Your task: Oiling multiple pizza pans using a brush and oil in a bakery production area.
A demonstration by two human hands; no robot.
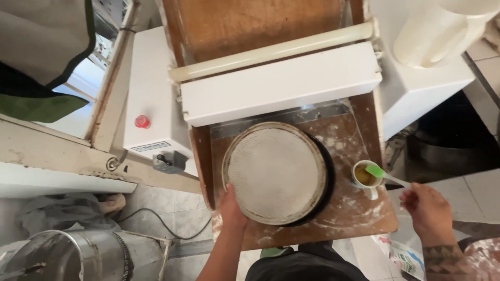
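Observation:
My left hand [232, 208] grips the near-left rim of a round mesh pizza screen [276, 171], which lies dusty with flour on top of a dark round pan [329, 182]. Both rest on the floury wooden tray [359, 213] of a dough-rolling machine. My right hand [428, 211] holds the white handle of a brush with a green silicone head [375, 170]. The green head dips into a small white cup [364, 178] of yellowish liquid at the tray's right edge.
The machine's white housing [281, 83] and cream roller bar [271, 51] stand just behind the screen. A red button [141, 122] and a switch [167, 161] sit on its left side. A metal bucket [73, 257] stands at lower left, a white jug [442, 31] at upper right.

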